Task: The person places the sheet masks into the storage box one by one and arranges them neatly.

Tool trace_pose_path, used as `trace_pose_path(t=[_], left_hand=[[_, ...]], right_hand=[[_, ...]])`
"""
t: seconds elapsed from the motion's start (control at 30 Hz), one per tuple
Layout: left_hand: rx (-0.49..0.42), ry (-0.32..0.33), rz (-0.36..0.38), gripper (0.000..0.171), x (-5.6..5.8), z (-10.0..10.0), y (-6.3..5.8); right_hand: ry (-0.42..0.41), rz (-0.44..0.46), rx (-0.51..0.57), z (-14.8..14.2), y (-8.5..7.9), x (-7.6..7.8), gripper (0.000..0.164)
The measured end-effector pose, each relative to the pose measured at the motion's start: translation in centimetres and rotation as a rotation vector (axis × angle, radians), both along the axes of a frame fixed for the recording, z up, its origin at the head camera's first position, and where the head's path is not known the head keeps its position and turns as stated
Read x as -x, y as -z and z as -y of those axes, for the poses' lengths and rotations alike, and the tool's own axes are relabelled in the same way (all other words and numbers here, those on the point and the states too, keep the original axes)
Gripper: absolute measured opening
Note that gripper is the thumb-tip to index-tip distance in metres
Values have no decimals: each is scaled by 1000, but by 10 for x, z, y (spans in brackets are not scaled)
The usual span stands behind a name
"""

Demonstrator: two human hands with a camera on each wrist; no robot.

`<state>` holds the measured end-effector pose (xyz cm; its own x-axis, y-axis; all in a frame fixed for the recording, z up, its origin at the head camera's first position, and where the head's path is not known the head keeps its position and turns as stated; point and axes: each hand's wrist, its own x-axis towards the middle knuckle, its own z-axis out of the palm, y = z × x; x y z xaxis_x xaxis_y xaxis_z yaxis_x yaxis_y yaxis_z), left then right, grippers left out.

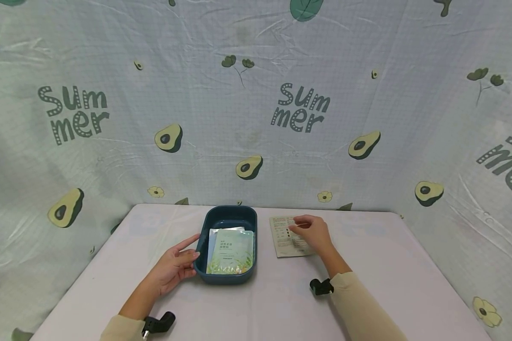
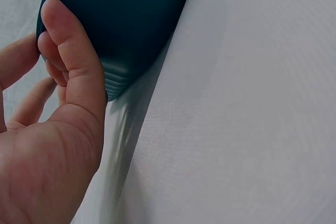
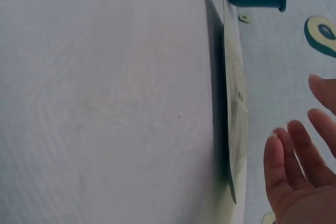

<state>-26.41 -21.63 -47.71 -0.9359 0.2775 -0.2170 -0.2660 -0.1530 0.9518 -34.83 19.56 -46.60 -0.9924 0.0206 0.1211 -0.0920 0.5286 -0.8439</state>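
Observation:
My left hand (image 1: 174, 266) is at the left side of a dark blue rectangular bin (image 1: 224, 280), its fingers touching the wall near the rim; the left wrist view shows the fingertips against the bin (image 2: 126, 19). Inside lie a pale green printed sachet (image 1: 231, 251) and, partly hidden under it, a whitish sachet (image 1: 211, 239). To the right, my right hand (image 1: 312, 231) hovers over a flat beige sachet (image 1: 284, 246) with small print, fingers loosely bent and holding nothing. In the right wrist view, a gap separates the fingers from that sachet (image 3: 237, 114).
A white-covered table (image 1: 260, 312) carries the bin and the beige sachet. Behind and at both sides hangs a pale cloth (image 1: 205, 109) printed with avocados and lettering. Each wrist wears a black camera, one on the left (image 1: 159, 323) and one on the right (image 1: 321, 287).

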Motion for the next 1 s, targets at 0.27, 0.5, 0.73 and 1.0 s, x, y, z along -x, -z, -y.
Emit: trace_pose_path(t=[0.27,0.5,0.73,1.0], left_hand=[[10,-8,-1,74,0,0,0],[19,-19,5,72,0,-1,0],[14,-16,7,72,0,-1,0],[-5,5,-5,74,0,0,1]], right_hand=[[33,41,19,-4,1,5,49],[58,74,-6,-5,2,11,50],[76,130,-15,-7,3,16,52],[70,167,-36,-11,6,25,54]])
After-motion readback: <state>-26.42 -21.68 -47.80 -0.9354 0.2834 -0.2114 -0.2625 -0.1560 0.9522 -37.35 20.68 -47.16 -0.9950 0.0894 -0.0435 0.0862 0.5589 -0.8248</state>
